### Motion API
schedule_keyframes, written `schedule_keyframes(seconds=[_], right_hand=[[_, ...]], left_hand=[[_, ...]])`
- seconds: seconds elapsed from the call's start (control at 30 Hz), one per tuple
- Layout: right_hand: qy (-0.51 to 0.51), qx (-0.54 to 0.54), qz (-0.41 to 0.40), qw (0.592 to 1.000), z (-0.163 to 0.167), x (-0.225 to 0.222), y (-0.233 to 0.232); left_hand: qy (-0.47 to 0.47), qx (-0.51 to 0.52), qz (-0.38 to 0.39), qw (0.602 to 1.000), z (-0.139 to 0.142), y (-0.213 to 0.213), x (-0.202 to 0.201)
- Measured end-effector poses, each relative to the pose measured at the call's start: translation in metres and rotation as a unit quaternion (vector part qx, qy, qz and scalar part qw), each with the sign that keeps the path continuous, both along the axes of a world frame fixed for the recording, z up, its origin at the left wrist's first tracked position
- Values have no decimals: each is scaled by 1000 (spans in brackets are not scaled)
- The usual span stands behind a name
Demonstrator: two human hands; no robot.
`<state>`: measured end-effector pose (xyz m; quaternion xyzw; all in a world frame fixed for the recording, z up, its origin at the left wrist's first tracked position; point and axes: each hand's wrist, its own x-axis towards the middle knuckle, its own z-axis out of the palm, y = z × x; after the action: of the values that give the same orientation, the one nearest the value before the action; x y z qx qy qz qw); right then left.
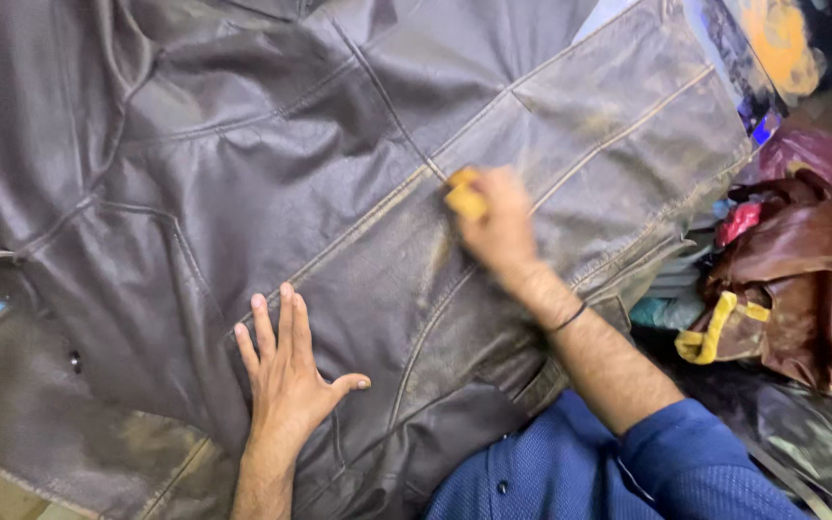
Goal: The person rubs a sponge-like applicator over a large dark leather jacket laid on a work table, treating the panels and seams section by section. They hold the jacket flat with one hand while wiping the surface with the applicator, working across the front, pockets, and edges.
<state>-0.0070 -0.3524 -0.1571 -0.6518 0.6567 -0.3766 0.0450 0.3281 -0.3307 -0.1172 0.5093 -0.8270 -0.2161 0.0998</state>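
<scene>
A large dark brown leather jacket lies spread out and fills most of the view. My left hand rests flat on the leather near the lower middle, fingers apart, pressing it down. My right hand is blurred with motion and grips a small yellow sponge against a stitched seam near the jacket's middle. The leather around the sponge looks worn and yellowish. My right forearm carries a thin dark band at the wrist and a rolled blue sleeve.
A heap of maroon and dark leather pieces with a yellow strap lies at the right. Something orange sits at the top right. A dark snap button shows on the jacket's left part.
</scene>
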Motion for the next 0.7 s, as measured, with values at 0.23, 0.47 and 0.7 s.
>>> schedule_keyframes(seconds=[0.23, 0.47, 0.7], right_hand=[[-38, -32, -70, 996, 32, 25, -32], [-2, 65, 229, 971, 19, 103, -10], [45, 98, 307, 945, 46, 174, -5]], left_hand=[[-125, -69, 77, 987, 24, 39, 8], [-58, -40, 152, 986, 10, 40, 39], [12, -74, 144, 987, -4, 43, 56]])
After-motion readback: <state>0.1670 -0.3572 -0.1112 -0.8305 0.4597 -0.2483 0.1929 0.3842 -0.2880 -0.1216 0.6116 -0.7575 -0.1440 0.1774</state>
